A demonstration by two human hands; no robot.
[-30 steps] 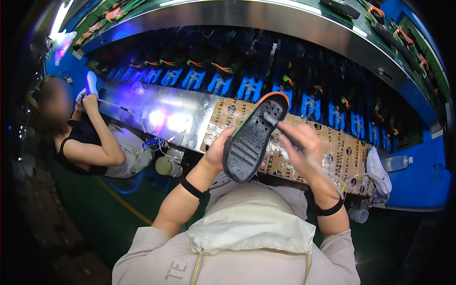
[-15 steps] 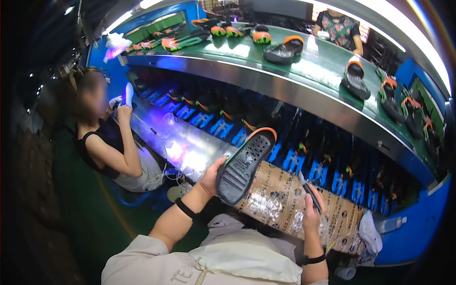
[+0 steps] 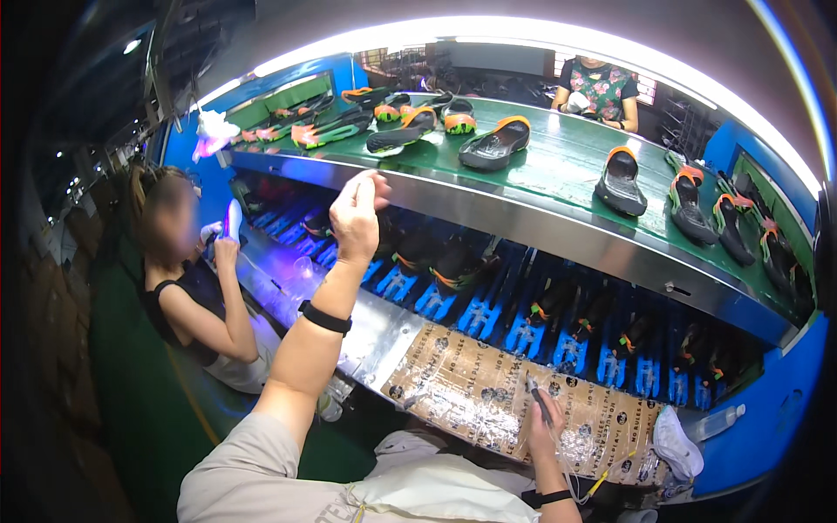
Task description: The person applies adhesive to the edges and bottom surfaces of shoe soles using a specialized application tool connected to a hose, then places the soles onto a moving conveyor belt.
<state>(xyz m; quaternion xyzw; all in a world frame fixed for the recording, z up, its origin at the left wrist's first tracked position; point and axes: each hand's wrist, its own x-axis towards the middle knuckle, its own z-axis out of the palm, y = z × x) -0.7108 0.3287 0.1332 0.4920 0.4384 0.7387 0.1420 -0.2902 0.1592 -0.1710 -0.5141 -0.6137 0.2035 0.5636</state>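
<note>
My left hand (image 3: 357, 215) is raised in front of the steel edge of the upper shelf, empty, with its fingers loosely bent. Just beyond it, a black shoe sole with an orange heel rim (image 3: 401, 135) rests on the green belt (image 3: 558, 152). Low at the right, my right hand (image 3: 545, 429) grips a slim dark pen-like tool (image 3: 541, 404) with a pale tip, above the cardboard-covered bench (image 3: 462, 375). A thin pale cord hangs by that wrist. Another black sole with an orange rim (image 3: 494, 145) lies farther right on the belt.
Below the belt, blue holders (image 3: 478, 315) carry dark shoe parts in a row. A co-worker (image 3: 205, 296) sits at the left, holding a violet-lit piece. Another person (image 3: 597, 91) is beyond the belt. A clear bottle (image 3: 717, 424) and white cloth item (image 3: 677, 443) are at the right.
My left hand has moved up and forward to the belt and let go of the black sole, which now lies there. My right hand has lowered slightly, still gripping the tool.
</note>
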